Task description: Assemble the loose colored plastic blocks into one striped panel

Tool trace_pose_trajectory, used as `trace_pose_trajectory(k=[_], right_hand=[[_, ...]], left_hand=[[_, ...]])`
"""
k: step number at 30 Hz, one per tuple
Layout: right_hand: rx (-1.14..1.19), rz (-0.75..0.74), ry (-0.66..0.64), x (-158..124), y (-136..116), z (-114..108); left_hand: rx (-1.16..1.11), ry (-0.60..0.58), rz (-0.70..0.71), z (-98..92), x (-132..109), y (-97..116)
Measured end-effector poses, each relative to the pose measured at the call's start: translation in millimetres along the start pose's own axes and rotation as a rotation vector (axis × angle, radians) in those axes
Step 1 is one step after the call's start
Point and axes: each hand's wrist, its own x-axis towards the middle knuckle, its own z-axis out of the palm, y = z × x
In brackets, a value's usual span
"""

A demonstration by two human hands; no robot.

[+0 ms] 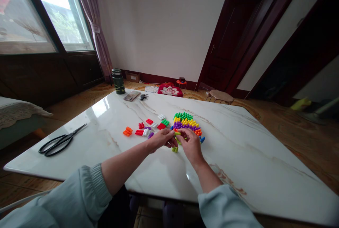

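My left hand point(163, 139) and my right hand point(188, 144) meet over the table, fingers pinched together on small yellow-green plastic building pieces point(177, 133). More yellow-green pieces point(174, 149) show just below the fingertips. Right behind my hands lies a cluster of joined knobbly pieces in bands, with green pieces point(183, 116) at the back, then yellow, purple point(185, 126) and orange, and blue pieces point(202, 139) at the right edge. Left of my hands, loose red pieces point(141, 125), white, purple and green ones are scattered. An orange group point(127, 131) sits farther left.
Black-handled scissors point(62, 140) lie at the left of the white marble-patterned table point(254, 157). Toward the far edge stand a camouflage bottle point(118, 81), a phone point(131, 96) and keys point(143, 97). A round stool point(221, 95) and a red cushioned seat point(170, 91) are beyond.
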Motion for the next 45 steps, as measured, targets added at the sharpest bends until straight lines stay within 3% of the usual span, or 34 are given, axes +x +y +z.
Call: trace_pose_trajectory(k=[5,8,11,14,22,30,36,41,45], right_hand=[[0.053,0.013,0.047,7.1,4.4,-18.6],[-0.153,0.081,0.017,9.3,19.5,-34.7],[-0.457,0.202,-0.161,7.4,36.1,-43.1],[-0.655,0.232,-0.278,4.7,43.1,-40.6],[-0.843,0.17,-0.338,4.0,39.0,-22.8],[-0.882,0.145,-0.33,0.1,47.7,-16.1],[-0.847,0.161,-0.311,1.6,38.1,-17.9],[-0.762,0.168,-0.241,0.7,28.8,-23.5],[-0.708,0.167,-0.246,-1.4,26.3,-21.5]], left_hand=[[0.12,0.053,0.017,6.1,4.4,-0.3],[0.389,0.157,0.049,0.9,7.6,-3.8],[0.692,0.22,0.092,-8.8,9.8,-9.9],[0.839,0.215,0.108,-15.8,11.3,-16.9],[1.021,0.144,0.135,-11.1,12.8,-31.4],[1.085,0.119,0.067,-3.4,10.1,-33.5],[1.104,0.168,0.018,-1.1,13.5,-35.5],[1.139,0.305,-0.017,-13.7,16.5,-25.9],[1.135,0.336,-0.036,-26.0,19.5,-24.0]])
